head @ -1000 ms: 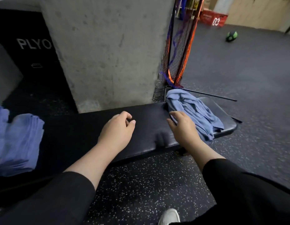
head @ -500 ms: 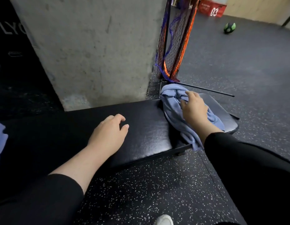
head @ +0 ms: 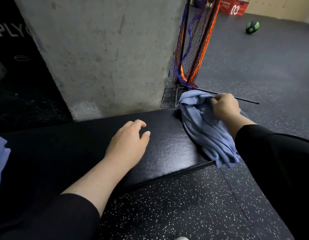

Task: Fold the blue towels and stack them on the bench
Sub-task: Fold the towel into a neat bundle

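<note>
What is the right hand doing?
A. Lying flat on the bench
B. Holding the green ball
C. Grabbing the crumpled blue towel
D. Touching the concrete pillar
C: the right hand has its fingers curled round the top of the crumpled blue towel at the end of the bench, while the left hand rests open on the pad.

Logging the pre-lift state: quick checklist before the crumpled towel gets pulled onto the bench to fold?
1. Right hand grips the crumpled blue towel at its far end: ok.
2. Left hand free, fingers relaxed over the bench: ok.
3. Bare bench space between the hands for folding: ok.
4. Towel fully on the bench: not ok, its near corner hangs off the edge.
5. Towel clear of the net frame behind: cannot tell.
</note>
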`<control>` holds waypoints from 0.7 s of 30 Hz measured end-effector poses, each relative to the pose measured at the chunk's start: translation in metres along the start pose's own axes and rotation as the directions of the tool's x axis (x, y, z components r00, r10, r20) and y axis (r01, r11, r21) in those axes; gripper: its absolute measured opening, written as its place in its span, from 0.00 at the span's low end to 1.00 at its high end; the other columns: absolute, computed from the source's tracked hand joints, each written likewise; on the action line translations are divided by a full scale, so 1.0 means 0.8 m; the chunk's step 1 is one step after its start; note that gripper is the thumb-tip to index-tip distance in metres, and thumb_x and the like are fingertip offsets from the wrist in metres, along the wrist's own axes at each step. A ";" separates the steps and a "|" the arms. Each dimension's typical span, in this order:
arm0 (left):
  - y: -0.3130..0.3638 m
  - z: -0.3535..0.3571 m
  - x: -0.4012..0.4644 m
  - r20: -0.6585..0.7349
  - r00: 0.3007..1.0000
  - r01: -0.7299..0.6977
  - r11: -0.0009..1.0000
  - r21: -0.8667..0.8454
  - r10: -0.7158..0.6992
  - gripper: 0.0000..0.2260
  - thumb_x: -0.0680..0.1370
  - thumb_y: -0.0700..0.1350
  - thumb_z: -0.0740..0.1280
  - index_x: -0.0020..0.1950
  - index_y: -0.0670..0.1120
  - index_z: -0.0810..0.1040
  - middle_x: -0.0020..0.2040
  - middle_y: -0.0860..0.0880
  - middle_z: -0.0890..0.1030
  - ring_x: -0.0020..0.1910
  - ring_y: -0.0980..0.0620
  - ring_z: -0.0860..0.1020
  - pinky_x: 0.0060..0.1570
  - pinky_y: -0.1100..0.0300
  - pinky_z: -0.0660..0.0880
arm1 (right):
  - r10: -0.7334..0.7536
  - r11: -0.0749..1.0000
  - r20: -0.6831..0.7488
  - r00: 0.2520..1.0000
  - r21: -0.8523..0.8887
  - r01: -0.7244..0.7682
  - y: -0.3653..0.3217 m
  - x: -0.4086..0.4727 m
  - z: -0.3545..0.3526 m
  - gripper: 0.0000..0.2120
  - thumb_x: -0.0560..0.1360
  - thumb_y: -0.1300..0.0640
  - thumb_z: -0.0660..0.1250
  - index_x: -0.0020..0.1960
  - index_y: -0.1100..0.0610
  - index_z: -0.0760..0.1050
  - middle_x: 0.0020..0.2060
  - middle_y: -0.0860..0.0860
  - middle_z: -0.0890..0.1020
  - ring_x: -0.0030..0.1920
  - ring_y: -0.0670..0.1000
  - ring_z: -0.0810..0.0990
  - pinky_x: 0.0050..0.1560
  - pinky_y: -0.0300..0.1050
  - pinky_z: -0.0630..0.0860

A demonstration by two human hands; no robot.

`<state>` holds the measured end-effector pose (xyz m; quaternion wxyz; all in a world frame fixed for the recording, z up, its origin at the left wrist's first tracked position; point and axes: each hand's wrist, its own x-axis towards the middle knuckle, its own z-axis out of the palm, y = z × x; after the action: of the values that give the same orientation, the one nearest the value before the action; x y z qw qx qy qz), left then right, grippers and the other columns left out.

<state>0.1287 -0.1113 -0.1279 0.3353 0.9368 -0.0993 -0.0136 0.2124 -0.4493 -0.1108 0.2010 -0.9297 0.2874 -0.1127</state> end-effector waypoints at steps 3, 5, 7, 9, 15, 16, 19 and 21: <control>-0.001 -0.008 -0.001 -0.015 1.000 0.010 1.000 -0.009 -0.010 0.14 0.83 0.54 0.62 0.66 0.52 0.75 0.61 0.54 0.76 0.59 0.52 0.76 0.60 0.51 0.74 | -0.103 0.991 -0.094 0.990 0.079 0.110 -0.006 0.001 -0.022 0.10 0.79 0.51 0.64 0.43 0.55 0.78 0.45 0.60 0.82 0.50 0.63 0.79 0.51 0.50 0.74; 0.001 -0.013 -0.004 -0.029 1.000 0.000 1.000 -0.013 -0.001 0.14 0.83 0.53 0.62 0.66 0.52 0.75 0.61 0.54 0.77 0.60 0.52 0.76 0.60 0.51 0.74 | -0.146 0.979 -0.147 0.978 0.119 0.164 -0.015 -0.002 -0.039 0.11 0.80 0.54 0.63 0.50 0.59 0.81 0.49 0.61 0.83 0.52 0.62 0.80 0.47 0.45 0.69; 0.002 -0.019 -0.009 -0.039 0.999 -0.009 1.000 -0.005 0.009 0.14 0.82 0.53 0.62 0.66 0.52 0.75 0.61 0.54 0.77 0.60 0.52 0.75 0.61 0.52 0.74 | -0.163 0.966 -0.204 0.965 0.165 0.198 -0.027 -0.003 -0.058 0.13 0.81 0.55 0.61 0.56 0.62 0.80 0.53 0.62 0.83 0.54 0.62 0.80 0.49 0.47 0.70; 0.002 -0.025 -0.013 -0.041 0.999 -0.013 1.000 0.001 0.013 0.14 0.83 0.54 0.62 0.66 0.52 0.75 0.62 0.54 0.77 0.61 0.52 0.75 0.61 0.51 0.74 | -0.154 0.953 -0.245 0.957 0.219 0.209 -0.041 -0.006 -0.078 0.14 0.81 0.55 0.60 0.59 0.62 0.79 0.55 0.60 0.83 0.56 0.61 0.79 0.52 0.47 0.71; -0.003 -0.042 -0.021 -0.051 0.999 -0.019 1.000 0.012 0.019 0.13 0.82 0.54 0.62 0.66 0.54 0.75 0.62 0.55 0.76 0.61 0.52 0.75 0.60 0.52 0.74 | -0.088 0.881 -0.443 0.892 0.383 0.277 -0.083 -0.021 -0.144 0.14 0.82 0.53 0.59 0.59 0.59 0.78 0.53 0.55 0.82 0.53 0.53 0.78 0.51 0.43 0.70; -0.004 -0.046 -0.023 -0.054 0.998 -0.020 1.000 0.016 0.021 0.13 0.82 0.54 0.62 0.66 0.54 0.75 0.62 0.55 0.76 0.61 0.52 0.75 0.59 0.52 0.74 | -0.081 0.872 -0.453 0.888 0.400 0.283 -0.090 -0.022 -0.154 0.14 0.82 0.53 0.59 0.59 0.59 0.78 0.51 0.53 0.82 0.51 0.51 0.77 0.50 0.41 0.69; -0.007 -0.058 -0.029 -0.062 0.998 -0.019 1.000 0.020 0.020 0.13 0.82 0.55 0.62 0.66 0.54 0.74 0.62 0.55 0.76 0.61 0.52 0.75 0.60 0.52 0.74 | -0.155 0.882 -0.426 0.891 0.347 0.319 -0.106 -0.021 -0.178 0.12 0.80 0.53 0.61 0.56 0.57 0.81 0.47 0.51 0.82 0.48 0.49 0.77 0.50 0.43 0.73; -0.009 -0.066 -0.034 -0.067 0.998 -0.014 1.000 0.020 0.016 0.14 0.82 0.55 0.62 0.66 0.54 0.75 0.63 0.55 0.76 0.62 0.52 0.75 0.60 0.52 0.73 | -0.267 0.916 -0.317 0.910 0.211 0.342 -0.112 -0.026 -0.186 0.10 0.79 0.54 0.65 0.53 0.56 0.83 0.47 0.54 0.84 0.48 0.52 0.79 0.52 0.46 0.76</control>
<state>0.1082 -0.0674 -0.0927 0.3293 0.9392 -0.0952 0.0215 0.1914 -0.4158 0.0597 0.2590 -0.9027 0.1459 -0.3111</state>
